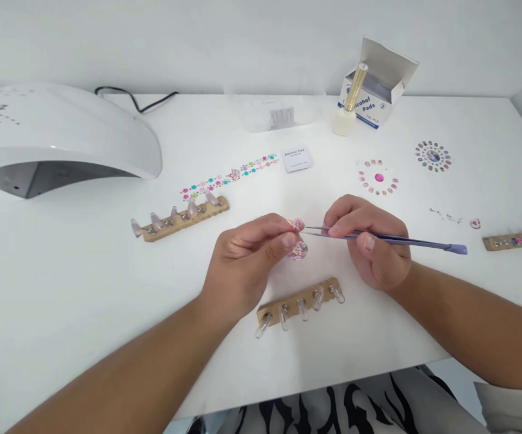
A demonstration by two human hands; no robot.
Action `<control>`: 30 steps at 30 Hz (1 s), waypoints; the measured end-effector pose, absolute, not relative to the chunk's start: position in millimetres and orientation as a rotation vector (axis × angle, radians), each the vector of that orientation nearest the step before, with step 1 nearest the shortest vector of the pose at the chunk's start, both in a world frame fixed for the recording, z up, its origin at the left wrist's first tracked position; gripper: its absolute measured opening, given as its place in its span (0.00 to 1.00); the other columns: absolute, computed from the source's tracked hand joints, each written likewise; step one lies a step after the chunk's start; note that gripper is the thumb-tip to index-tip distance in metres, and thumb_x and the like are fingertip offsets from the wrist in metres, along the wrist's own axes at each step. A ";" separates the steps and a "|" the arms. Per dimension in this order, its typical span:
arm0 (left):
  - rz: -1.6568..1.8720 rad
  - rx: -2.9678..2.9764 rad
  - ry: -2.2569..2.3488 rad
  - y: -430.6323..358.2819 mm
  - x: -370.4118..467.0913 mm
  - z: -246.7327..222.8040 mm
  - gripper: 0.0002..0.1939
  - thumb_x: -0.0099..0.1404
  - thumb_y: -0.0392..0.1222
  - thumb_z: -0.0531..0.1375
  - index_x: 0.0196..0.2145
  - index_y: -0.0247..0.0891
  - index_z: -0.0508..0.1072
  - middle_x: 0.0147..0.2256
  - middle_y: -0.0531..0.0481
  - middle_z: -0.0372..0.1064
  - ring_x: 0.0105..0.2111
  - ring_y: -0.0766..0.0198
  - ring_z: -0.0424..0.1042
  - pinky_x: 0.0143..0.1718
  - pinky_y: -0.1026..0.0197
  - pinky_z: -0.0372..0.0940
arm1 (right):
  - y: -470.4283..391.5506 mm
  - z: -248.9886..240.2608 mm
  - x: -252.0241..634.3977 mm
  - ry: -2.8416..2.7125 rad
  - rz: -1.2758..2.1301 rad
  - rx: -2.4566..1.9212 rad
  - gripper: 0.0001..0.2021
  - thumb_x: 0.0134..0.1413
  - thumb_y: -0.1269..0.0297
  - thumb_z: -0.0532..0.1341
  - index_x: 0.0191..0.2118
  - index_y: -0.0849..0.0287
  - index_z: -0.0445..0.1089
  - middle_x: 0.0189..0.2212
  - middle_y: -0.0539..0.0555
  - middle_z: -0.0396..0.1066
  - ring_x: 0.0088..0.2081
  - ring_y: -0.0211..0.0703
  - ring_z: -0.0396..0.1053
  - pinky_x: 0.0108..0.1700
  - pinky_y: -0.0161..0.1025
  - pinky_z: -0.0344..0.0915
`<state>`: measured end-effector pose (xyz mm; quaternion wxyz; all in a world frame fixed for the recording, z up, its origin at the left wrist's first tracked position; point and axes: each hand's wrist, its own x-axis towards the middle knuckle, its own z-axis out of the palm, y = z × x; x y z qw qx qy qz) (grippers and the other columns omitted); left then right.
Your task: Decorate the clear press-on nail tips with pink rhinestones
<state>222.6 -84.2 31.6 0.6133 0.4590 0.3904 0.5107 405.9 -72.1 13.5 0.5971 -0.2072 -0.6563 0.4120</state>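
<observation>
Between thumb and forefinger, my left hand pinches a small round pink piece, too small to identify exactly. Purple tweezers are gripped in my right hand, their two thin tips slightly apart and reaching that pink piece; whether they touch it I cannot tell. Just below the left fingertips is a round pink patterned piece, partly covered by the thumb. Nearer to me lies a wooden nail stand with several clear nail tips fixed along it.
A white nail lamp fills the left. Another wooden stand holds pinkish nail tips. Flower stickers, an alcohol pad packet, a clear container, a polish bottle and an alcohol pad box stand behind. A decorated-nail stand is far right.
</observation>
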 end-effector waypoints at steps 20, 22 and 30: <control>1.179 1.039 0.940 -84.9 222.7 31.8 0.04 0.54 0.38 0.68 0.27 0.47 0.81 0.27 0.53 0.74 0.26 0.66 0.72 0.29 0.61 0.70 | -75.5 15.9 401.6 -1.383 1.163 -0.519 0.11 0.63 0.62 0.54 0.35 0.57 0.73 0.32 0.54 0.71 0.35 0.43 0.67 0.38 0.44 0.63; 1.177 1.036 0.948 -85.2 222.7 31.7 0.03 0.54 0.38 0.68 0.27 0.47 0.81 0.27 0.53 0.74 0.26 0.66 0.72 0.29 0.60 0.70 | -75.5 16.0 401.1 -1.366 1.183 -0.508 0.11 0.63 0.63 0.54 0.35 0.57 0.73 0.32 0.54 0.70 0.36 0.43 0.67 0.38 0.44 0.63; 1.172 1.027 0.953 -84.9 222.7 31.3 0.03 0.53 0.40 0.70 0.28 0.47 0.81 0.28 0.54 0.74 0.25 0.66 0.71 0.28 0.58 0.71 | -77.0 16.8 401.4 -1.311 1.258 -0.485 0.11 0.63 0.62 0.55 0.36 0.57 0.74 0.32 0.54 0.70 0.37 0.43 0.67 0.40 0.44 0.63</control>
